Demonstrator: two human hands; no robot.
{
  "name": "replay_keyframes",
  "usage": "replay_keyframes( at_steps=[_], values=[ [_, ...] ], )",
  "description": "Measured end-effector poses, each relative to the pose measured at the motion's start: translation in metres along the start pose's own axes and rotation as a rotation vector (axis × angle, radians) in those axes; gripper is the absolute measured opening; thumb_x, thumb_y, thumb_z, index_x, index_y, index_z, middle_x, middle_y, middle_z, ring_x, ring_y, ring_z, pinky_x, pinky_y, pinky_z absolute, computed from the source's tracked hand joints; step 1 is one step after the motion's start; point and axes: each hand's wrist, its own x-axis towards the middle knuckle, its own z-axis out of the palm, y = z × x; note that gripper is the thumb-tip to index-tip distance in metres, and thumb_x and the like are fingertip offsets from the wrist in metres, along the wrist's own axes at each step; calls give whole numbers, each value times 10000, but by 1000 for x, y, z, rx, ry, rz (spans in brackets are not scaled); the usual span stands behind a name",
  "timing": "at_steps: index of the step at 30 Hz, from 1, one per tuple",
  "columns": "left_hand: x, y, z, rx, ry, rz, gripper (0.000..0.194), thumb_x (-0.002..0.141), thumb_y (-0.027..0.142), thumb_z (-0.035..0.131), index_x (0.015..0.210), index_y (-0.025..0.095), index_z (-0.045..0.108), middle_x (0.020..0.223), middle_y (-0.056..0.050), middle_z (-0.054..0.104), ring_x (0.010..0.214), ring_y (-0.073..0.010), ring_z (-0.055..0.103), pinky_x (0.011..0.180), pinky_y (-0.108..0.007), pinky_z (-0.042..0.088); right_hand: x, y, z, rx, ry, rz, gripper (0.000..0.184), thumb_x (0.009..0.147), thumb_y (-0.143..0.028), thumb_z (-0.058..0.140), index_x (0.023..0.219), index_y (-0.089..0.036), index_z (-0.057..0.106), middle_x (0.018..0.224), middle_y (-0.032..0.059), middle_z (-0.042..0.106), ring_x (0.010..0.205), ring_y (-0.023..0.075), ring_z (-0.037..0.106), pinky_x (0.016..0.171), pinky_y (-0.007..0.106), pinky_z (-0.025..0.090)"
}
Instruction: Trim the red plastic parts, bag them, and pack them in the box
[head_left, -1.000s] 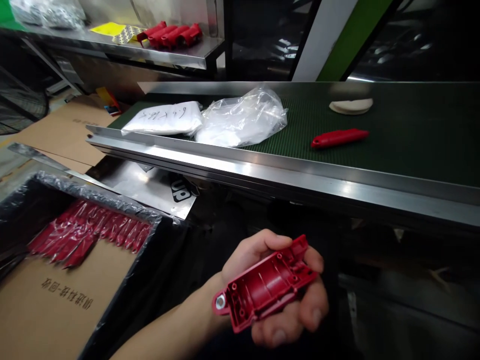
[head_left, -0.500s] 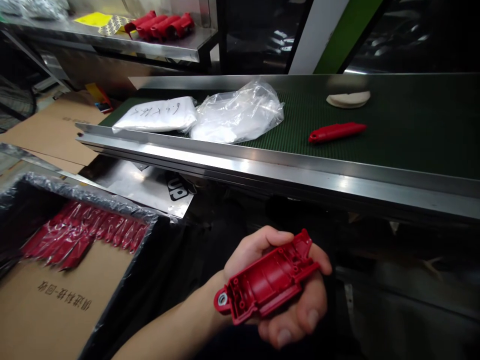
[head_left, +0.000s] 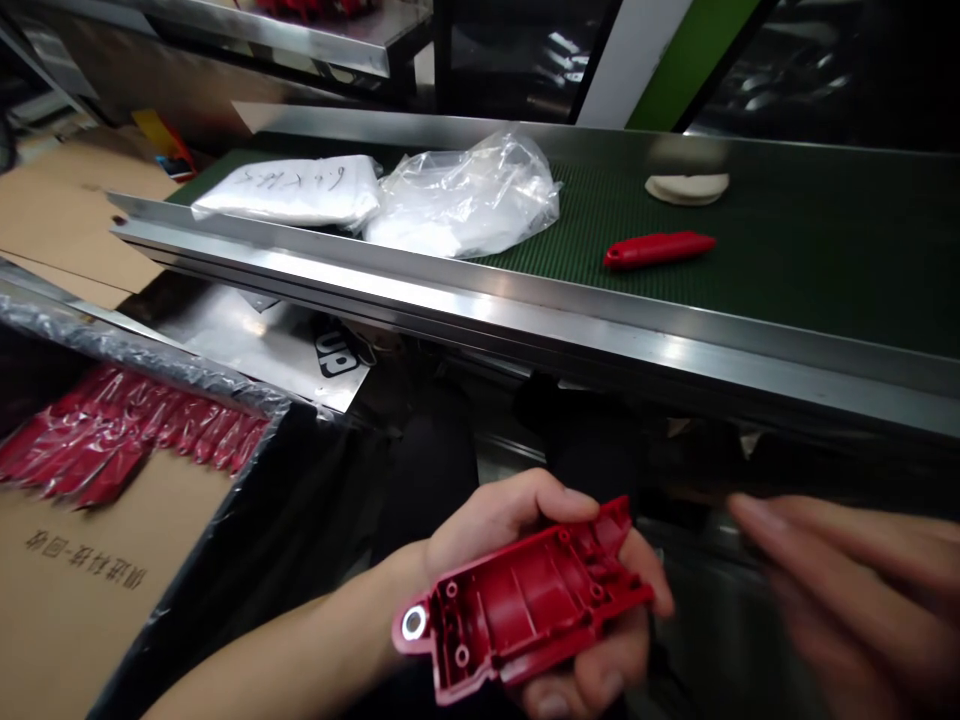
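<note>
My left hand point(head_left: 517, 510) is closed around a red plastic housing half point(head_left: 532, 600), its hollow inner side facing up. Ribs and screw posts show inside the shell, and a metal-ringed eyelet sits at its near-left end. To the right of the shell is my right hand point(head_left: 862, 590), somewhat blurred, its fingers stretched out toward the left; no object shows in it. A gap lies between this hand and the shell. On the green belt beyond, a slim red plastic piece point(head_left: 660, 250) rests on its own.
The conveyor's metal rail point(head_left: 480, 290) runs across in front. On the belt point(head_left: 810, 260) lie a clear plastic bag point(head_left: 465, 200), a white marked packet point(head_left: 292, 190) and a pale rounded pad point(head_left: 686, 188). A lined box point(head_left: 255, 400) at left holds several wrapped red parts point(head_left: 112, 430).
My right hand has come into view from the right. My left hand and the shell have shifted slightly down and toward me, while the view has tilted down a little.
</note>
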Motion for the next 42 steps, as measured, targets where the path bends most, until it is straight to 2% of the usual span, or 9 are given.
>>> replay_keyframes(
  at_steps=[4,8,13,16,23,28,33,39,42],
  values=[
    [1,-2,-1,-9,-22,-41,552,857,446,263,1030,52,607,650,-133,616,444,-178,570,377,-217,463,0,-47,-18,-376,27,270,299,918,-444,509,839,-306,762,742,-15,680,962,210,646,709,318,449],
    [4,-3,-6,1,-42,-74,557,827,446,277,1044,52,605,649,-141,619,471,-186,577,374,-218,453,19,-83,-35,-753,48,522,197,894,-391,583,986,-315,739,861,8,707,959,232,645,739,340,478],
    [2,-5,-8,-8,-15,-72,568,823,462,279,1036,60,619,641,-130,613,472,-176,561,369,-210,435,51,-108,-49,-1123,37,811,369,915,-204,511,1254,-308,610,1175,55,661,990,290,618,835,472,458],
    [1,-4,-7,1,14,-84,559,816,461,298,1025,67,634,656,-132,620,493,-177,574,380,-211,444,58,-112,-50,-1147,-1,814,436,921,-169,494,1336,-292,544,1252,73,619,998,308,592,834,511,440],
    [0,1,-6,40,58,-125,529,800,463,315,993,99,647,605,-110,603,458,-181,519,356,-214,402,56,-105,-52,-1193,16,793,486,936,-151,485,1393,-318,491,1203,78,640,972,301,595,854,536,441],
    [1,-7,-10,188,144,-112,471,721,419,433,888,48,672,657,-80,595,513,-139,531,418,-172,432,49,-111,-66,-1173,-41,819,585,934,-184,523,1481,-324,367,1197,101,643,967,285,610,783,469,458],
    [-1,-2,-11,34,26,-151,508,820,437,317,1008,81,627,637,-109,629,502,-188,579,392,-230,481,51,-115,-58,-1138,10,819,590,908,-159,544,1458,-323,409,1198,100,638,967,286,606,789,479,468],
    [-2,1,-8,-5,18,-144,515,807,430,337,1025,59,620,652,-127,629,530,-176,604,440,-215,508,56,-111,-46,-1134,16,790,368,931,-202,518,1288,-267,579,1199,78,639,944,284,599,806,501,446],
    [-3,3,-6,-16,47,-171,495,814,410,321,1017,71,619,658,-120,631,530,-167,609,443,-202,504,54,-112,-44,-1165,26,809,404,934,-205,510,1326,-293,550,1208,65,643,952,289,609,815,498,447]
  ],
)
